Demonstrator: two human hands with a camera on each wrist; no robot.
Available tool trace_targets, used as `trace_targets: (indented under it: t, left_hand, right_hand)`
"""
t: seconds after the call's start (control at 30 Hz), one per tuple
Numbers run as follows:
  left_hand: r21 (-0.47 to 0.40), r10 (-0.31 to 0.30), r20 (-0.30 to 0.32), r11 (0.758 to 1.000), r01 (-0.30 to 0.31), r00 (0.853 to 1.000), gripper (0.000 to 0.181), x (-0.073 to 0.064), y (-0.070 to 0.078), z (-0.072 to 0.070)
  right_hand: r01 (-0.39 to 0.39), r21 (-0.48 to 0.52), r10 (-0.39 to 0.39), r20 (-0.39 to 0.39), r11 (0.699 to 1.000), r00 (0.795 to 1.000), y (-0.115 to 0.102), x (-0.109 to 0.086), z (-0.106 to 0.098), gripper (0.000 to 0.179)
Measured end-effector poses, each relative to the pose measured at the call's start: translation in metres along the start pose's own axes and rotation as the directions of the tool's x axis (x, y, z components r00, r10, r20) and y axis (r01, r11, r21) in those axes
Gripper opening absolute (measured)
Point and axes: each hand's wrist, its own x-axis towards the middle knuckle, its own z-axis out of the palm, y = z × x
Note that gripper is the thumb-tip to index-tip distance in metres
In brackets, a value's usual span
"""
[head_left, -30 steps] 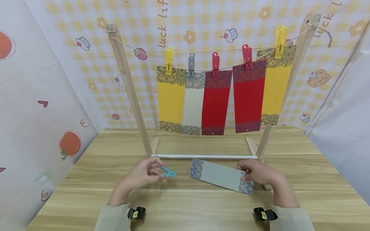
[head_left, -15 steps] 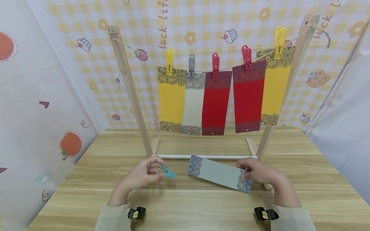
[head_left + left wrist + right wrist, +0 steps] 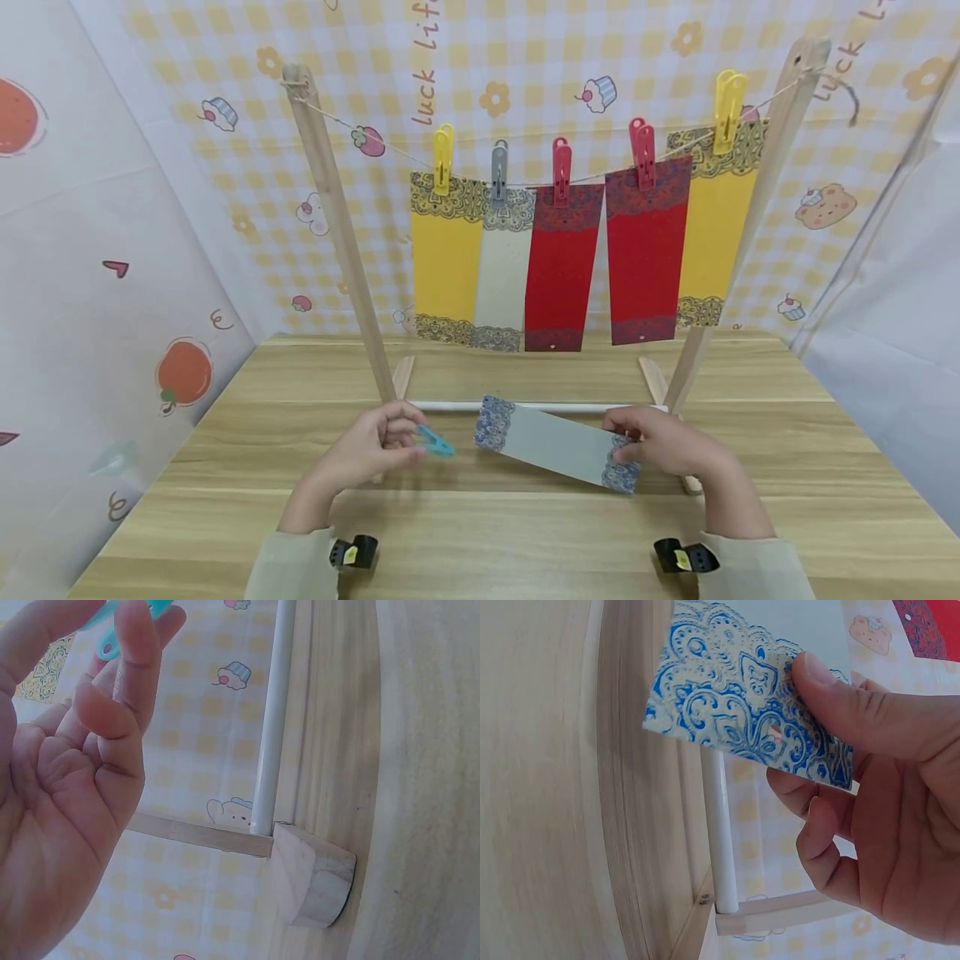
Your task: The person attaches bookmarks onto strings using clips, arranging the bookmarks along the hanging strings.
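Between its thumb and fingers my left hand [image 3: 378, 442] pinches a teal clothespin [image 3: 437, 442], whose end also shows at the top of the left wrist view. My right hand [image 3: 663, 442] grips one end of a pale card [image 3: 558, 444] with blue lace-pattern ends, thumb on its face. That card is held tilted above the table, its far end raised toward the left hand. Behind, on a string, hang a yellow card [image 3: 447, 267], a white card [image 3: 501, 275], two red cards [image 3: 564, 267] and another yellow card [image 3: 716, 233], each under a clothespin.
A wooden frame with a left post [image 3: 337, 225] and a right post [image 3: 776, 125] holds the string. Its white crossbar [image 3: 450, 407] runs low behind the hands. The wooden table [image 3: 495, 542] spreads in front, and a checked cloth [image 3: 540, 50] hangs behind.
The pale card has moved left and slightly up with my right hand, its far end rising. My left hand, still pinching the teal clothespin, has shifted only a little.
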Motion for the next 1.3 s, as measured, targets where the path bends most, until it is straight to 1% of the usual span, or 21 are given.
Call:
trace_targets:
  t: [0.1,0.27,0.37,0.57,0.7,0.97,1.3]
  left_hand:
    - [0.006,0.001,-0.021,1.0,0.0,1.0,0.034,-0.001,0.001,0.0]
    - [0.021,0.002,-0.074,1.0,0.0,0.997,0.033,-0.001,0.003,-0.002]
    - [0.001,0.011,-0.09,1.0,-0.011,0.996,0.031,-0.001,0.003,-0.003]
    - [-0.025,0.048,-0.114,0.998,-0.051,0.992,0.029,-0.002,0.004,-0.005]
    - [-0.012,0.082,-0.129,0.996,-0.084,0.988,0.029,-0.002,0.004,-0.005]
    - [0.006,0.118,-0.169,0.993,-0.119,0.978,0.027,-0.004,0.007,-0.005]
    - [0.031,0.16,-0.204,0.987,-0.157,0.966,0.025,-0.007,0.014,-0.008]
  right_hand:
    - [0.006,-0.002,-0.006,-0.014,1.0,1.0,-0.003,0.002,0.001,0.012]
    - [0.017,0.007,-0.017,-0.033,1.0,0.999,-0.007,0.004,0.003,0.011]
    - [0.026,0.018,-0.025,-0.041,1.0,0.999,-0.008,0.006,0.004,0.009]
    - [0.062,0.039,-0.061,-0.04,0.997,0.997,-0.01,0.009,0.006,0.008]
    - [0.081,0.038,-0.079,-0.04,0.996,0.996,-0.012,0.012,0.008,0.007]
    - [0.085,0.027,-0.083,-0.059,0.996,0.995,-0.015,0.015,0.013,0.009]
    - [0.095,0.054,-0.09,-0.086,0.994,0.992,-0.021,0.019,0.018,0.01]
